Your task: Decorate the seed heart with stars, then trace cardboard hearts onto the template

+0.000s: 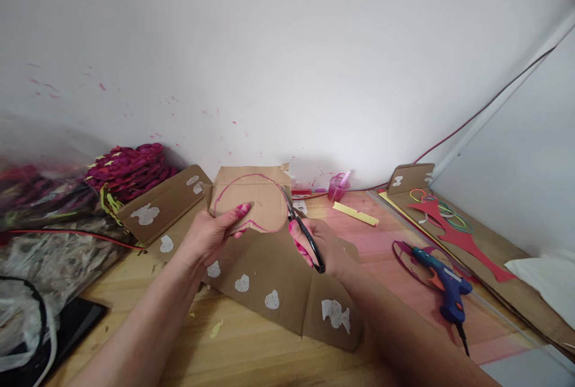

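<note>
My left hand (224, 226) grips a piece of brown cardboard (256, 198) by its lower left side, thumb on top. A rounded outline in pink-purple is drawn on the cardboard, and its lower edge is cut along part of that line. In my right hand (314, 237) is a pair of scissors (305, 232) with black handles, the blades pointing up at the cardboard's right side along the line. Both hands have pink stains on the fingers. Beneath them lies a larger folded cardboard sheet (269, 267) with white torn patches.
A blue hot glue gun (442, 282) lies at right, near red cut paper (471, 243) and coloured rings (453, 216). A plastic cup (338, 188) of pink liquid and a yellow strip (356, 214) sit by the wall. Magenta bundles (130, 171) and plastic bags (58, 273) crowd the left.
</note>
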### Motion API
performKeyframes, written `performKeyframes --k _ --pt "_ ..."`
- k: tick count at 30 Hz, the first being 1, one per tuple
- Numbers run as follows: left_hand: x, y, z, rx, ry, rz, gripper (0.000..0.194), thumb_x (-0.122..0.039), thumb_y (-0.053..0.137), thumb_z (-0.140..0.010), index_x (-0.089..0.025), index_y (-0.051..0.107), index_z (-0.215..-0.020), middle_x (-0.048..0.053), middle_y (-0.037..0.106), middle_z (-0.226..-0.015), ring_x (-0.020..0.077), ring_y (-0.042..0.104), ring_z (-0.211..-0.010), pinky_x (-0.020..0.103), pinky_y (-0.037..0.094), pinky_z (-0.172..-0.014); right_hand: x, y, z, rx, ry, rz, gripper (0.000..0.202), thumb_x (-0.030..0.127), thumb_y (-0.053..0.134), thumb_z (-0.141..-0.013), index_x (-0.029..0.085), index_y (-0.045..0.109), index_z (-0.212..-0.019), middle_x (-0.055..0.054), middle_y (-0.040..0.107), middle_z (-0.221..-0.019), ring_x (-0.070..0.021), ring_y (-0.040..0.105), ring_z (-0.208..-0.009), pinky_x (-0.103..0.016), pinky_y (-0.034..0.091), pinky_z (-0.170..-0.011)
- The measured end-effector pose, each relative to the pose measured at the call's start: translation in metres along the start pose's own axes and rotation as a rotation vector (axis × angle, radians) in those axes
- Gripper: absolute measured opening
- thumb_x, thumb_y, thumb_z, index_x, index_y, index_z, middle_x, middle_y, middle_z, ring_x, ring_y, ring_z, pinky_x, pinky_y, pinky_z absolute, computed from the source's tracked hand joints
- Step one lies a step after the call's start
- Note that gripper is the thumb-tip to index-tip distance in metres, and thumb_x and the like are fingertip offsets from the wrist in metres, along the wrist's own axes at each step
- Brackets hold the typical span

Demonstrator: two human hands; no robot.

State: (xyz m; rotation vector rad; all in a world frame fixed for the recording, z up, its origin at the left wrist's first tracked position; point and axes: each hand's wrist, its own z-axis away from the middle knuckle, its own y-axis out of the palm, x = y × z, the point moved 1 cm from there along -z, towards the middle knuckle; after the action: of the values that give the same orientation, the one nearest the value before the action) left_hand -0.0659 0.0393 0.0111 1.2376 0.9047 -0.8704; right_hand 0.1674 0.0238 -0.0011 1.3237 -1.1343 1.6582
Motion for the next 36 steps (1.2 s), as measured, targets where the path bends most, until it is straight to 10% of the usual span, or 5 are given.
performKeyframes --k 36 --pt "-0.007 -0.003 0.001 0.024 0.007 -0.059 0.035 -0.029 0.098 -0.051 -0.01 0.079 -0.073 0.011 0.076 -0.076 0.0125 0.06 -0.052 0.02 0.041 -0.037 0.009 0.011 0.007 -0.094 0.028 0.072 0.047 0.055 0.068 -0.086 0.023 0.041 -0.064 0.007 0.041 -0.05 -0.0105 0.046 -0.039 -0.023 0.032 -0.04"
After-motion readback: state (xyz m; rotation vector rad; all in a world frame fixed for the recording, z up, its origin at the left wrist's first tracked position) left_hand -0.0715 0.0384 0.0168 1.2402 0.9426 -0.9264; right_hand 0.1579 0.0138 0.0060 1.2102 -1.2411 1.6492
